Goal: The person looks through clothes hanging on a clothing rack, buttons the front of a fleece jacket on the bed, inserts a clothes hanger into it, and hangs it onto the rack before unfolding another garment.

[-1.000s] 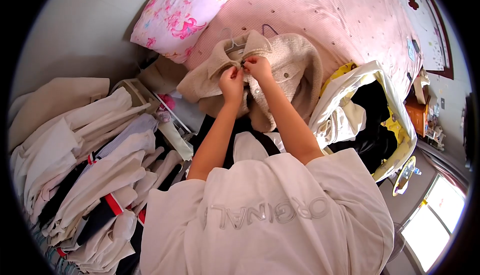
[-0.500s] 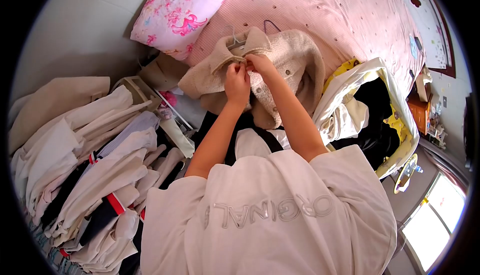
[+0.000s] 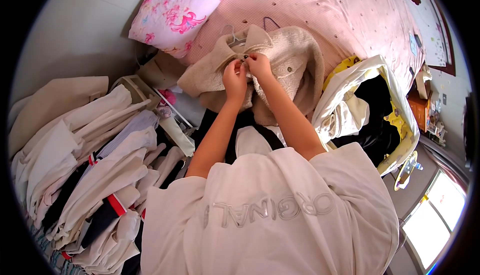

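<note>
Coat [image 3: 295, 42] at the near edge of the bed [image 3: 310, 0]. Left hand [image 3: 234, 81]: nearly closed, pinching front cloth. Right hand [image 3: 259, 66]: narrow pinch at a dark button [image 3: 245, 56]; exact hold unclear. Best handling, as judged: light fingertips, 2 front edges level, cloth taut but untwisted.

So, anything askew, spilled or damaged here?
Nothing spilled or damaged that I can see. Slightly odd: a thin purple hanger hook pokes out past the beige fleece coat, near the thin pale hanger at its collar; what it carries is hidden.
</note>
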The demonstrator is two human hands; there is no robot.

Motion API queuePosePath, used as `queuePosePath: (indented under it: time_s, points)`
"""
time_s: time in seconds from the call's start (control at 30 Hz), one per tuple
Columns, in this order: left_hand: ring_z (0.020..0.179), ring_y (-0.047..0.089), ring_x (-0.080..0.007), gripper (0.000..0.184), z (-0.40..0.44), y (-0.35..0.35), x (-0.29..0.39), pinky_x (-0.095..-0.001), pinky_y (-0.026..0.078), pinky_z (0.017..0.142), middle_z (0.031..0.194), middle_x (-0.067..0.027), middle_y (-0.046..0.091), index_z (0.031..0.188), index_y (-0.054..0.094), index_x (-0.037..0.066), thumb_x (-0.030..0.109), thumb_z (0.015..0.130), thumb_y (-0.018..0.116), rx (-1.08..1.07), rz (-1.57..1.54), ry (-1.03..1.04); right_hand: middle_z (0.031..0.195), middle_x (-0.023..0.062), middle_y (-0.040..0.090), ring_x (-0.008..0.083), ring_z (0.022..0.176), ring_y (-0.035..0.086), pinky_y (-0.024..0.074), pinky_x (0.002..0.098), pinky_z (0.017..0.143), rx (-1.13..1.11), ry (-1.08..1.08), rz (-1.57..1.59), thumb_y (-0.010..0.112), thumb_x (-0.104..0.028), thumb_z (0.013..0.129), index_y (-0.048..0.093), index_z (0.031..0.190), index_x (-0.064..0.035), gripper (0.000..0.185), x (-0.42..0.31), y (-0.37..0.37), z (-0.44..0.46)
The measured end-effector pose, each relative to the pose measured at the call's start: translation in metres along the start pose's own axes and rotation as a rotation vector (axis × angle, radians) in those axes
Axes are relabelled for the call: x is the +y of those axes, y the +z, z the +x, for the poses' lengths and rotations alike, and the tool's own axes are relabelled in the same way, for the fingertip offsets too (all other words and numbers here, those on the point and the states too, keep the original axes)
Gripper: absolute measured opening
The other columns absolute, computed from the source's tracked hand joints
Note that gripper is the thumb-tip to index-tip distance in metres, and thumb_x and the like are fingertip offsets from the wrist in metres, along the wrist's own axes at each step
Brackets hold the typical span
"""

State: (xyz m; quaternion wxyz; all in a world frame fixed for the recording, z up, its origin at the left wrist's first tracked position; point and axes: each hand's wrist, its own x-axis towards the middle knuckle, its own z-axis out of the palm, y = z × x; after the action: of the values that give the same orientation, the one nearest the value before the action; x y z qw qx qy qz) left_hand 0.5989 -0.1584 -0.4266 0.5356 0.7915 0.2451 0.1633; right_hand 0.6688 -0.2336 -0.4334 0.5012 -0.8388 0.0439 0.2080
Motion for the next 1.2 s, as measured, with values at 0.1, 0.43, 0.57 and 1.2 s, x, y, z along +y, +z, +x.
queuePosePath:
  time_s: [0.1, 0.43, 0.57, 1.2]
  points:
    - [0.068, 0.059, -0.0157, 0.017, 0.003, 0.002, 0.0, -0.0264, 0.047, 0.063, 0.078, -0.0096, 0.061, 0.089, 0.057, -0.004, 0.009, 0.079, 0.059, -0.019, -0.066, -0.075, 0.076, 0.0158, 0.062, 0.0214, 0.068, 0.06, 0.0464, 0.0317, 0.061, 0.162, -0.04, -0.029, 0.058, -0.016, 0.073, 0.06, 0.091, 0.0046, 0.027, 0.002, 0.008, -0.006]
    - [0.06, 0.057, -0.0109, 0.015, 0.014, -0.002, -0.017, -0.0204, 0.046, 0.052, 0.072, -0.0065, 0.061, 0.082, 0.06, -0.004, 0.01, 0.078, 0.062, -0.21, -0.395, -0.577, 0.074, 0.0158, 0.062, 0.0231, 0.068, 0.06, 0.0464, 0.0323, 0.063, -0.09, -0.064, -0.132, 0.057, -0.016, 0.073, 0.062, 0.089, 0.0034, 0.026, 0.007, -0.008, 0.0]
    - [0.055, 0.055, -0.01, 0.015, 0.018, -0.006, 0.0, -0.0197, 0.044, 0.05, 0.069, -0.0054, 0.06, 0.078, 0.059, -0.002, 0.012, 0.078, 0.061, -0.201, -0.417, -0.677, 0.075, 0.0171, 0.062, 0.0273, 0.07, 0.06, 0.0468, 0.0346, 0.066, -0.141, -0.095, -0.138, 0.056, -0.019, 0.071, 0.063, 0.085, -0.0002, 0.025, 0.005, -0.012, 0.003]
    - [0.051, 0.047, -0.0086, 0.013, 0.022, 0.012, -0.023, -0.0208, 0.035, 0.045, 0.064, -0.0031, 0.056, 0.076, 0.058, -0.002, 0.01, 0.08, 0.059, -0.047, -0.415, -0.544, 0.076, 0.0161, 0.06, 0.0323, 0.075, 0.058, 0.0466, 0.0393, 0.068, -0.085, -0.267, -0.462, 0.057, -0.015, 0.065, 0.063, 0.075, -0.0055, 0.015, -0.019, -0.009, -0.01]
